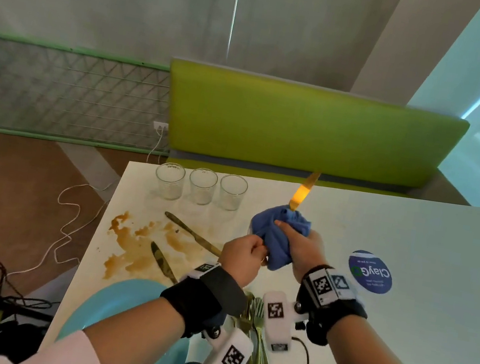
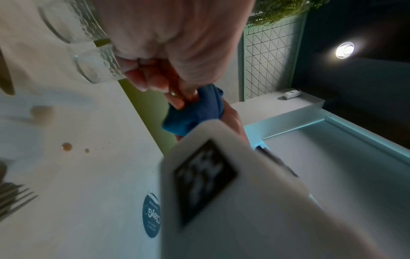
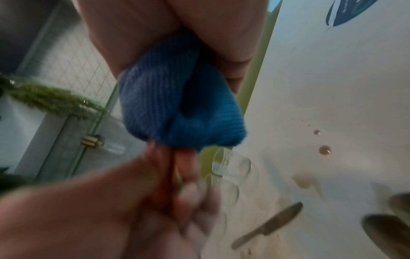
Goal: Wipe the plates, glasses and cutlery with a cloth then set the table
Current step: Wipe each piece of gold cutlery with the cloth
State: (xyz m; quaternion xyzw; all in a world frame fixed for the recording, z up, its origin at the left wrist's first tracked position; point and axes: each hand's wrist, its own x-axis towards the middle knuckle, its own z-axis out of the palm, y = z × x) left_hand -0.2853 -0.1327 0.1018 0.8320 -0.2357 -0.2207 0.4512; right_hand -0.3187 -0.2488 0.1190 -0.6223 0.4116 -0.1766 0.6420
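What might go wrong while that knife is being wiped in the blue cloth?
The knife blade points toward the three glasses; a slip could knock one over. The right hand squeezes the blue cloth around the blade, risking a nick. The brown spill could dirty cleaned pieces set down nearby.

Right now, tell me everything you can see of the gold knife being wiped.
The gold metal table knife is held off the white table, blade pointing up and away, glinting. Its middle is wrapped in the bunched blue cloth, gripped by the right hand. The left hand pinches its handle end, mostly hidden.
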